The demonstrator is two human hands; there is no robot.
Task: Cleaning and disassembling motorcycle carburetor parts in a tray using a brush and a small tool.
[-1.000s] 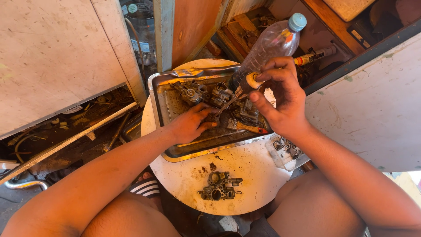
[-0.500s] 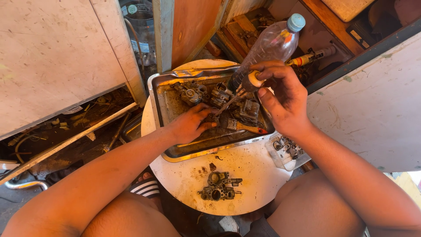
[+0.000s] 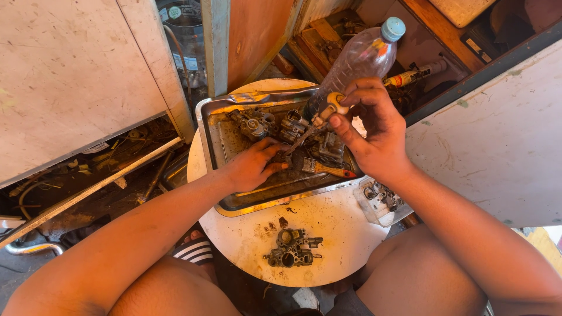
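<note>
right hand point(image 3: 374, 131) grips a screwdriver point(image 3: 319, 117) – left hand point(image 3: 254, 167) presses parts in the metal tray point(image 3: 213, 137), fingers bent.

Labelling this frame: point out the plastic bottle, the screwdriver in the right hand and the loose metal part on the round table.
plastic bottle point(image 3: 357, 61): head view, clear middle of the body.
screwdriver point(image 3: 328, 108): head view, pale handle at the right hand's fingertips.
loose metal part point(image 3: 291, 248): head view, centre of the grey casting.

Metal tray point(image 3: 218, 153) sits on the round table point(image 3: 328, 234), frame centre. Carburetor parts point(image 3: 257, 124) and brush point(image 3: 326, 169) in the tray. Plastic bottle point(image 3: 357, 58) at tray's upper right. Lone carburetor body point(image 3: 291, 248) on table below tray. Small parts container point(image 3: 381, 202) at table's right edge.
</note>
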